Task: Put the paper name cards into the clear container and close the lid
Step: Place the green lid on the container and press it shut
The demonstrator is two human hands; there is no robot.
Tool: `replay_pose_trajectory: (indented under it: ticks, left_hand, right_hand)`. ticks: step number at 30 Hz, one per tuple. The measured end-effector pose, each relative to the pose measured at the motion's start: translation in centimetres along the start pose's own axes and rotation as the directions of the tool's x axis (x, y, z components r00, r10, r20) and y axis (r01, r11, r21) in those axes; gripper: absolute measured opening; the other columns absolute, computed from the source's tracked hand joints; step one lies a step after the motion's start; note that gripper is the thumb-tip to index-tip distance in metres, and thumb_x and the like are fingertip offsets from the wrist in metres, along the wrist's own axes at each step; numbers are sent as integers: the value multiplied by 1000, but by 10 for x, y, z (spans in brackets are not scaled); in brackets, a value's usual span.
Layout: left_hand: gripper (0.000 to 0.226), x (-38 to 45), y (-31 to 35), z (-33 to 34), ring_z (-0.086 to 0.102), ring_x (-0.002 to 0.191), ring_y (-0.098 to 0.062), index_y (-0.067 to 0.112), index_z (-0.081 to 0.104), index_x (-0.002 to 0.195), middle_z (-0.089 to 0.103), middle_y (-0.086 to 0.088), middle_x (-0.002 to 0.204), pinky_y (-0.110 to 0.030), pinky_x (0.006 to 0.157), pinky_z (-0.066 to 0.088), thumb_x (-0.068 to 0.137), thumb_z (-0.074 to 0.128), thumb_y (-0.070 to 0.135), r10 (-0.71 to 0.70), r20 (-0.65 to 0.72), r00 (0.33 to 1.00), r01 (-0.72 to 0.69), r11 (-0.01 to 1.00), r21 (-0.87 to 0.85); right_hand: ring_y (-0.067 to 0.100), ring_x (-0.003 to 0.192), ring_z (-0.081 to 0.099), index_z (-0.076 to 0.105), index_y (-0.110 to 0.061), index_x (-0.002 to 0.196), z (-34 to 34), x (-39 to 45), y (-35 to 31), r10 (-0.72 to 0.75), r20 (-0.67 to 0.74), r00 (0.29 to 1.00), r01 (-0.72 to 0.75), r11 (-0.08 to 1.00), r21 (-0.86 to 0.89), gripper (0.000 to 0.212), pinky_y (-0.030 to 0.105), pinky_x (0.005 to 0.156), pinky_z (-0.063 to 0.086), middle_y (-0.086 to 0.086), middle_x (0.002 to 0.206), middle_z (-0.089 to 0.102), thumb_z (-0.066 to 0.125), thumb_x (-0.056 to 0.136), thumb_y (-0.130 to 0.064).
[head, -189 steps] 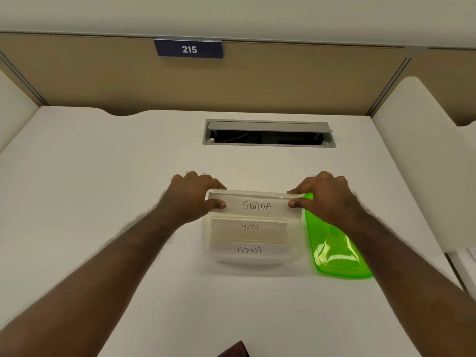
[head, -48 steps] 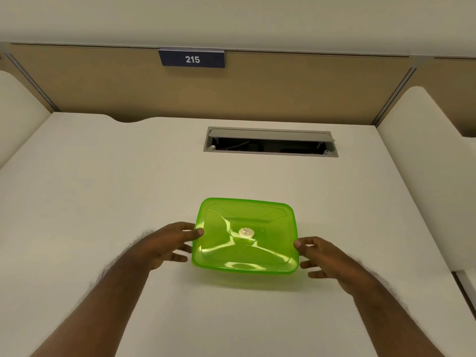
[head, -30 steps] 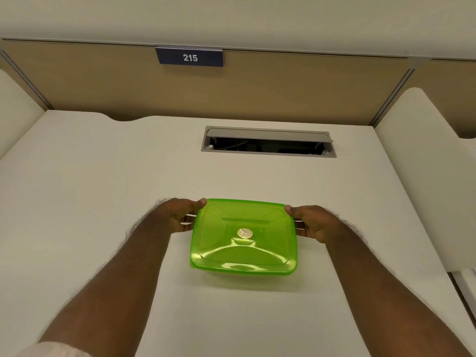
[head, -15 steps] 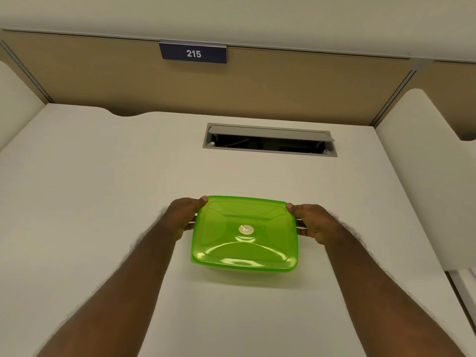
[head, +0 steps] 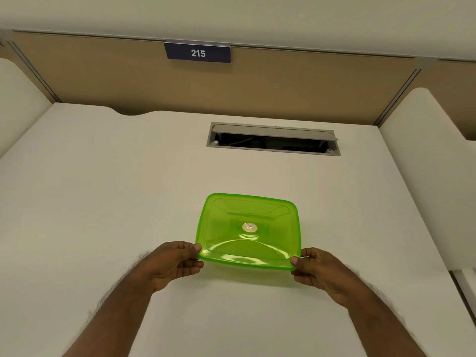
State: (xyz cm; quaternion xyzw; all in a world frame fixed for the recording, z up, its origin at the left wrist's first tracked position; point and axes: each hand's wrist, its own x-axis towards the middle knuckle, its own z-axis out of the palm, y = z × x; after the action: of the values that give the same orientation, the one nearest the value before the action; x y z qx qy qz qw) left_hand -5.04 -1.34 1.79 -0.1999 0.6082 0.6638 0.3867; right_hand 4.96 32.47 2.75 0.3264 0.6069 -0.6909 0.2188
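Note:
A translucent green lid [head: 247,230] lies flat on top of the clear container in the middle of the white desk and covers it fully, so the container body and the name cards are hidden. My left hand [head: 172,264] pinches the lid's near left corner, thumb on the rim. My right hand [head: 318,270] pinches the near right corner the same way.
An open cable hatch [head: 273,139] is set into the desk [head: 103,202] behind the container. A tan partition with a "215" sign [head: 197,53] closes the back. White side panels [head: 425,150] stand at the left and right edges.
Both hands slid from the lid's far corners toward me to its near corners. The lid stays on the container.

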Motion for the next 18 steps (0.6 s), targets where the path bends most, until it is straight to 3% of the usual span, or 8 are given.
replay_pose_trajectory:
  ticks: [5, 11, 14, 18]
  left_hand:
    - [12, 2, 4, 2, 71, 60, -18, -5, 64, 89, 69, -17, 73, -27, 60, 62, 90, 63, 6, 6, -37, 999, -4, 999, 53]
    - [15, 0, 0, 5, 70, 61, -18, -7, 65, 91, 69, -19, 75, -27, 61, 62, 91, 62, 8, 34, -47, 998, -32, 999, 42]
    - [20, -5, -8, 7, 71, 67, -21, -5, 62, 96, 68, -19, 78, -29, 65, 62, 90, 64, 14, 85, -41, 996, -84, 996, 10]
    - [27, -12, -30, 19, 68, 77, -30, 0, 59, 100, 60, -14, 86, -40, 75, 58, 89, 65, 24, 103, -159, 982, -122, 986, -112]
  right_hand:
    - [22, 70, 63, 55, 5, 106, 6, 0, 2, -44, -79, 996, 45, 999, 12, 26, 27, 63, 61, 19, 88, 64, 68, 84, 0]
    - [22, 71, 63, 54, 4, 107, 4, 0, -2, -22, -54, 998, 22, 1000, -14, 29, 32, 73, 60, 17, 88, 63, 69, 84, -1]
    - [21, 75, 65, 56, 0, 110, -2, -3, -6, -1, -16, 1000, -2, 989, -149, 36, 40, 82, 57, 11, 87, 65, 74, 82, -14]
    - [15, 82, 65, 59, -21, 112, -12, 7, -36, -18, -24, 1000, 8, 935, -353, 36, 34, 75, 52, -1, 100, 70, 70, 83, -39]
